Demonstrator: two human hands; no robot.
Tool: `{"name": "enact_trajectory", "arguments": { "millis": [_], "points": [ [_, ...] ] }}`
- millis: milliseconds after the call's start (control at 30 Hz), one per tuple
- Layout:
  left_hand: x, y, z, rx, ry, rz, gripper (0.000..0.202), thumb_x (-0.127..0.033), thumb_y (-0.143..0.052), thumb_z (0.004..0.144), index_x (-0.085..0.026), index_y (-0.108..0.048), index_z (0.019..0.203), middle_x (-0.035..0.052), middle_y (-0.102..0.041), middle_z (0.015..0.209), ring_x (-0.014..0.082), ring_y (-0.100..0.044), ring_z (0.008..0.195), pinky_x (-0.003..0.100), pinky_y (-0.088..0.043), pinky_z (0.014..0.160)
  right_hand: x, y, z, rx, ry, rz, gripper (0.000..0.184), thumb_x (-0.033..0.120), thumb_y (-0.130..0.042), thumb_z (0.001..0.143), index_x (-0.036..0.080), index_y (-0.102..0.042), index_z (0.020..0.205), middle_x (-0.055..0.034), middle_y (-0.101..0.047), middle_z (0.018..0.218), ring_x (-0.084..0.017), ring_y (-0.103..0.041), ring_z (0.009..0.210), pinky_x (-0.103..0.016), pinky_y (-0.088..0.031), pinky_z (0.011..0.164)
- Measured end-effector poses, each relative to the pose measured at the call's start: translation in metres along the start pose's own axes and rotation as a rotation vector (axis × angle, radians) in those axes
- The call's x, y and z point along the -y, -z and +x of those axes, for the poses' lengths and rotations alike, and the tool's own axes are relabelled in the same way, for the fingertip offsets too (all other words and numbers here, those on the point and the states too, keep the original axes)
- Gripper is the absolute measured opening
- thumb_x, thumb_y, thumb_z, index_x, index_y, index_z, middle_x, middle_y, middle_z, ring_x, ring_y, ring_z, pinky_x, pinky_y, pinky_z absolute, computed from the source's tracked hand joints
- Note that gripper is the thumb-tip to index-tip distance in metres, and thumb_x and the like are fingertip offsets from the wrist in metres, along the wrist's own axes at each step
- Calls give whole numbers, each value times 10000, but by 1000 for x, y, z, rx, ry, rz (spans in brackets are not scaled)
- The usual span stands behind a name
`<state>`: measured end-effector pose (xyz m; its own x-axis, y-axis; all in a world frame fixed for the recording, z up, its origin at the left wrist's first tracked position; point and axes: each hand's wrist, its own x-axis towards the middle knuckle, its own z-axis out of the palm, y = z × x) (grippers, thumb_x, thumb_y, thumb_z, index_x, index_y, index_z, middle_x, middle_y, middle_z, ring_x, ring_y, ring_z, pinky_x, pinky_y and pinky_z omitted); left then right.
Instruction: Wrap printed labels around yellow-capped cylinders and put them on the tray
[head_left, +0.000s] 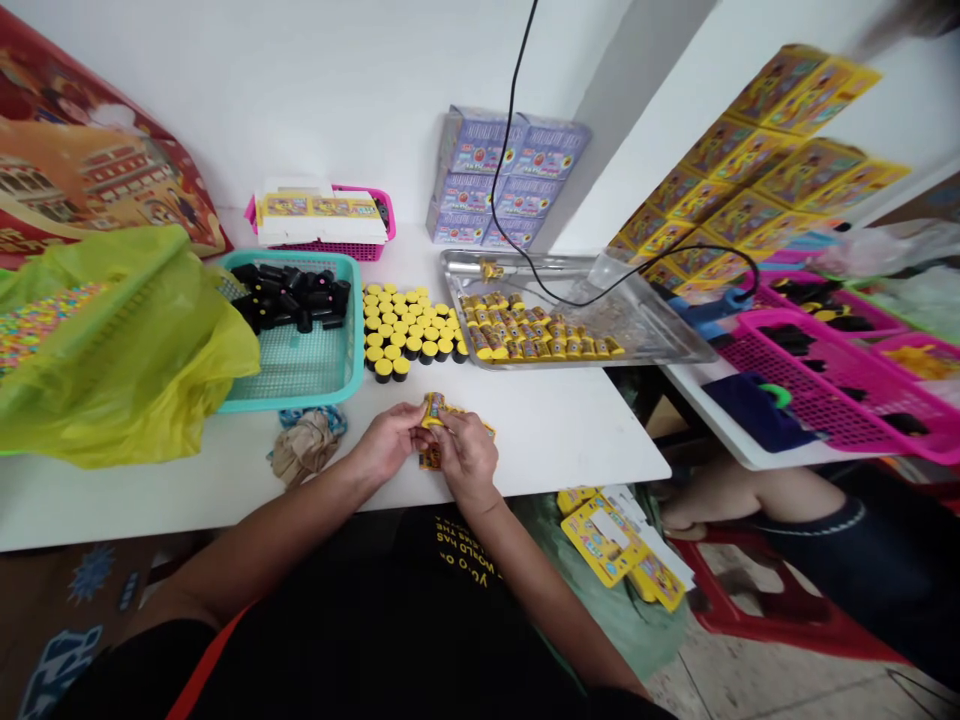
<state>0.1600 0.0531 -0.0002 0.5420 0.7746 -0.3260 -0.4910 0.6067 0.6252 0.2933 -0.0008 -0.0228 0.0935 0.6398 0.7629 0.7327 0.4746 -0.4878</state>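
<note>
A small yellow canister with a printed label [433, 408] is held between my two hands, just above the front part of the white table. My left hand [391, 440] pinches its left side with closed fingers. On its right, my right hand [471, 455] presses thumb and fingers against it. Yellow printed label sheets [430, 459] lie beneath my hands, mostly covered by them. Beyond, several black canisters with yellow lids [405, 325] stand in a close group. Similar label-wrapped yellow canisters [536, 335] lie in rows on a metal tray [645, 340].
A turquoise basket [300, 385] holds black pieces; left of it is a yellow plastic bag [150, 350]. A crumpled cloth [304, 450] lies nearby. A black cable [517, 85] hangs over the tray. At right are pink baskets [814, 380] and a seated person's leg [757, 495].
</note>
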Motion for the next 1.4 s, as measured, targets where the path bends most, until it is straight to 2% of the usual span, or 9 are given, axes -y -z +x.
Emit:
{"name": "enact_trajectory", "arguments": {
  "millis": [200, 433, 533, 633, 800, 1000, 1167, 1300, 1400],
  "points": [
    [-5, -3, -4, 120, 75, 9, 203, -249, -784, 712, -116, -700, 840, 46, -661, 739, 117, -585, 619, 235, -428, 597, 3, 6, 3, 49, 12, 62, 295, 175, -568, 916, 239, -628, 1198, -63, -690, 919, -179, -644, 808, -335, -544, 724],
    [-2, 2, -1, 81, 115, 54, 200, -232, -801, 693, -118, -671, 794, 53, -660, 696, 132, -599, 585, 240, -423, 566, 3, 5, -1, 10, -61, 67, 137, 202, -568, 916, 231, -689, 975, -28, -653, 773, -157, -633, 692, -321, -531, 667],
    [-1, 0, -2, 53, 104, 44, 238, -242, -816, 675, -131, -654, 810, 36, -651, 702, 121, -593, 575, 231, -434, 559, 4, 7, 1, 24, -39, 83, 137, 202, -580, 910, 233, -675, 1004, -48, -674, 866, -172, -656, 792, -333, -552, 717],
    [-1, -3, -4, 40, 33, 60, 310, -280, -836, 656, -145, -640, 855, 16, -641, 702, 118, -593, 575, 227, -439, 554, 5, 8, 6, 85, -21, 93, 204, 214, -615, 893, 234, -666, 1089, -76, -677, 982, -189, -655, 907, -351, -563, 789],
    [-1, -2, -3, 77, -11, 128, 359, -471, -721, 771, -139, -619, 864, 40, -647, 659, 149, -612, 546, 251, -454, 535, 1, 6, 6, 80, -185, 172, 150, 240, -631, 885, 233, -700, 1017, -38, -682, 865, -168, -661, 800, -324, -566, 732],
    [0, 0, -1, 23, 1, 143, 347, -392, -787, 713, -147, -564, 815, 39, -662, 662, 148, -624, 519, 237, -442, 513, -8, 0, -2, 66, -349, 364, 107, 268, -637, 879, 217, -698, 949, -12, -679, 799, -148, -657, 717, -294, -552, 666],
    [1, -2, -1, -31, -12, 164, 393, -403, -822, 662, -155, -538, 771, 10, -630, 599, 124, -578, 453, 215, -375, 461, -7, 0, -4, 33, -315, 319, 70, 260, -633, 885, 213, -681, 903, -8, -669, 786, -144, -646, 711, -297, -547, 677],
    [2, -2, -1, -34, -57, 173, 384, -390, -834, 649, -129, -592, 795, 17, -632, 601, 110, -571, 476, 212, -382, 483, -1, 6, 2, 120, -194, 194, 186, 261, -606, 906, 229, -663, 1081, -41, -679, 903, -164, -649, 811, -333, -553, 742],
    [2, -1, 0, -33, -54, 180, 372, -399, -825, 662, -129, -579, 735, 11, -605, 553, 106, -549, 459, 217, -379, 484, 2, 8, 6, 143, -113, 164, 190, 242, -596, 914, 245, -669, 1090, -46, -682, 929, -174, -650, 870, -346, -550, 782]
  ]
}}
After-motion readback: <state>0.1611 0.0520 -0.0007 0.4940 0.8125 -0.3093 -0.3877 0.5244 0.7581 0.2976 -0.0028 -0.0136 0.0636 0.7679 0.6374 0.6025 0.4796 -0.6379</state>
